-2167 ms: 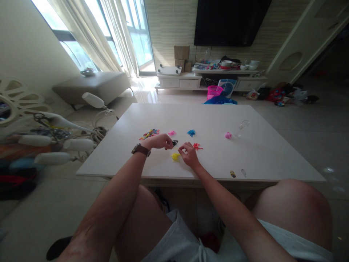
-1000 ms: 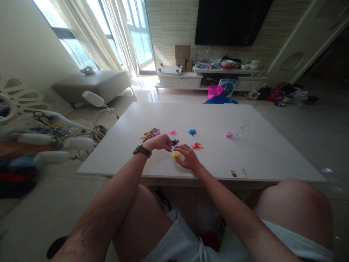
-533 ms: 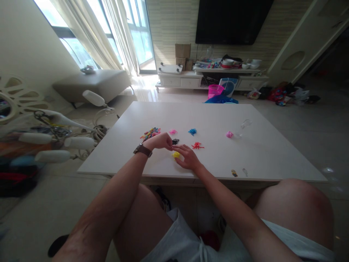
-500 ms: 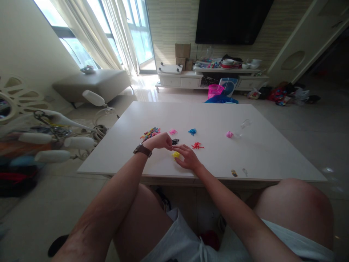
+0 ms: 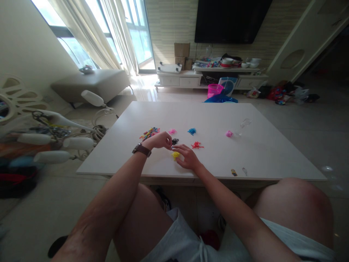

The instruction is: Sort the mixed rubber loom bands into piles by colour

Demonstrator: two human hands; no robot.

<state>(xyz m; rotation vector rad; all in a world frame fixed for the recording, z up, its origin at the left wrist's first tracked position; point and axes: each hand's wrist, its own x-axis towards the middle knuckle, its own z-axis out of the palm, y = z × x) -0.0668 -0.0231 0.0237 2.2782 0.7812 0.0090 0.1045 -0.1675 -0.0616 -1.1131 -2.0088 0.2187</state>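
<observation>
Left hand [image 5: 163,140] curled, hold unclear, right hand [image 5: 187,157] loosely spread, nothing seen gripped, we meet just beyond the yellow pile [image 5: 175,155]: fine fingerwork, we judge, needing a steady pinch next.

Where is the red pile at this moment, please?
In the head view, the red pile lies on the white table, just beyond the right hand and to its right, nearer than the blue pile.
</observation>
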